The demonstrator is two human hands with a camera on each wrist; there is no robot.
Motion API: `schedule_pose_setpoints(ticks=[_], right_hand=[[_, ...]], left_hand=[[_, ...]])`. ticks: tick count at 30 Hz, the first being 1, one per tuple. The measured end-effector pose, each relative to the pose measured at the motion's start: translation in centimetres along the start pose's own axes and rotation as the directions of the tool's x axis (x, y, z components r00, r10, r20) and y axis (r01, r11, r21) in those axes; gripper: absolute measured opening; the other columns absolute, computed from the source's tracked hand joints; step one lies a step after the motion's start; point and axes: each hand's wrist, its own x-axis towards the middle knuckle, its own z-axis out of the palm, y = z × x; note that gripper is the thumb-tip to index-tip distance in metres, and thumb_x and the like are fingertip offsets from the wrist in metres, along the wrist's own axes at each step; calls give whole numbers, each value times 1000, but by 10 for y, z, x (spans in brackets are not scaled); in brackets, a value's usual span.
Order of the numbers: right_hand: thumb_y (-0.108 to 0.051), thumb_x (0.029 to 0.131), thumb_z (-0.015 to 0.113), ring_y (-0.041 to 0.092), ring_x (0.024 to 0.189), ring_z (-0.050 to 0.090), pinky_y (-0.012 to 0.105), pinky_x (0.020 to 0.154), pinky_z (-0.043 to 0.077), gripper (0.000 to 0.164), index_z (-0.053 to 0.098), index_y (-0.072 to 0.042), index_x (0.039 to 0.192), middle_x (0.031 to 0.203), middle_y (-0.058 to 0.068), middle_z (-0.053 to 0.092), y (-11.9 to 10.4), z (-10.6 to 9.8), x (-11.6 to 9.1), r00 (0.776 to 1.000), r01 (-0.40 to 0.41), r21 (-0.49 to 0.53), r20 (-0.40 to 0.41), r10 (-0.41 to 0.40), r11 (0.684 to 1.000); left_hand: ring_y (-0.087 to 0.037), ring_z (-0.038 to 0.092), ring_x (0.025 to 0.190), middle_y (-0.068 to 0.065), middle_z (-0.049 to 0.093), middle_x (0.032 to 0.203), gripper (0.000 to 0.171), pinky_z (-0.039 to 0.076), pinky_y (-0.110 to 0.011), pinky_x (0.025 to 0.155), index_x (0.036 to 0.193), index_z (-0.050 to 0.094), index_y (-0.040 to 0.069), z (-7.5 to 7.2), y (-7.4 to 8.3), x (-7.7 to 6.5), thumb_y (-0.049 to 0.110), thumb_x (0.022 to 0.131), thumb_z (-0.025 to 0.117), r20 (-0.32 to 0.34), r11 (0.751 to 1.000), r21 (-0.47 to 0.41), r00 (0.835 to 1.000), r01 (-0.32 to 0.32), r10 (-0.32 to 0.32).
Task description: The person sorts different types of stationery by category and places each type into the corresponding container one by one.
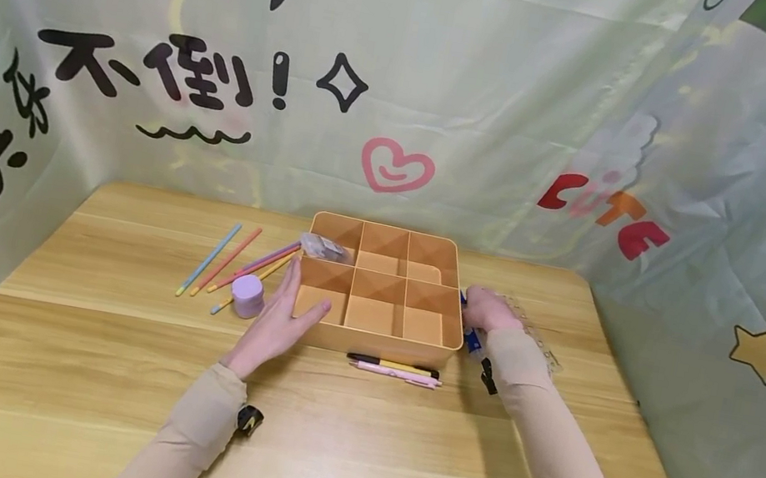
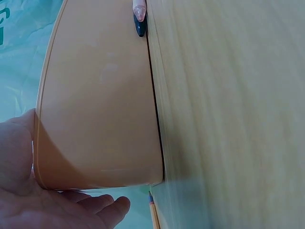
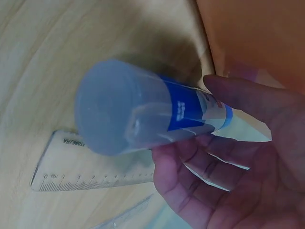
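My left hand rests against the left side of an orange six-compartment organizer box, fingers extended along its outer wall and thumb at the front-left rim. The left wrist view shows this hand at the box's corner, its fingers loosely straight. At the box's right side my right hand holds a clear bottle with a blue label and blue cap. Seen from the right wrist, the thumb lies on one side of the bottle and curled fingers on the other, its round base facing the camera.
A clear ruler lies beneath the bottle, right of the box. Several pencils and a purple lidded jar are to the left. Pens lie along the box's front. A plastic-wrapped item sits at the back-left compartment.
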Motion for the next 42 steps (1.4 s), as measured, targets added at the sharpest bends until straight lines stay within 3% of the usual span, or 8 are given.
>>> schedule_pose_setpoints(ticks=[6, 11, 16, 22, 32, 42], right_hand=[[-5, 88, 60, 18, 59, 48, 27, 51, 41, 6, 56, -3, 92, 77, 9, 52, -2, 0, 2, 1000, -16, -2, 16, 16, 1000], [-11, 93, 58, 19, 59, 50, 27, 50, 41, 9, 58, -2, 94, 79, 10, 55, -1, 0, 1, 1000, -19, -2, 19, 19, 1000], [-17, 95, 55, 20, 64, 55, 26, 52, 44, 18, 58, 1, 95, 81, 11, 59, 3, 0, -1, 999, 26, 25, -27, -26, 999], [-12, 92, 52, 18, 62, 55, 24, 51, 44, 15, 57, 2, 94, 78, 9, 59, 7, -1, -6, 997, 56, 99, -51, -51, 994], [-26, 101, 51, 25, 81, 65, 33, 68, 55, 49, 51, 12, 132, 111, 27, 65, 8, -8, -20, 991, 75, 154, -122, -57, 985], [-28, 100, 54, 29, 86, 67, 34, 70, 57, 44, 54, 9, 122, 113, 29, 66, 15, -18, -35, 967, 125, 242, -247, -64, 962]], left_hand=[[-33, -1, 158, -10, -15, 170, 98, 9, -52, 129, 160, -15, 11, 0, 0, -1, 49, 102, 54, 4, 1000, -4, 1000, 5, -5], [-34, 0, 158, -11, -14, 169, 97, 10, -53, 129, 161, -12, 7, 0, 1, -1, 48, 102, 54, 1, 1000, -7, 1000, 7, -7], [-36, 0, 158, -11, -15, 169, 98, 10, -54, 129, 160, -13, 8, -1, 1, -1, 48, 102, 54, 3, 1000, -3, 1000, 3, -3], [-34, -1, 158, -12, -15, 169, 98, 9, -52, 129, 160, -14, 8, -1, 2, -1, 47, 102, 54, 4, 1000, -6, 1000, 7, -7], [-34, -1, 158, -10, -16, 169, 97, 10, -52, 129, 159, -17, 13, 0, 2, -1, 46, 102, 54, 9, 1000, -8, 1000, 11, -11], [-31, -2, 159, -9, -16, 170, 100, 10, -52, 129, 159, -18, 15, 0, 1, -1, 54, 100, 53, 12, 1000, -9, 1000, 14, -14]])
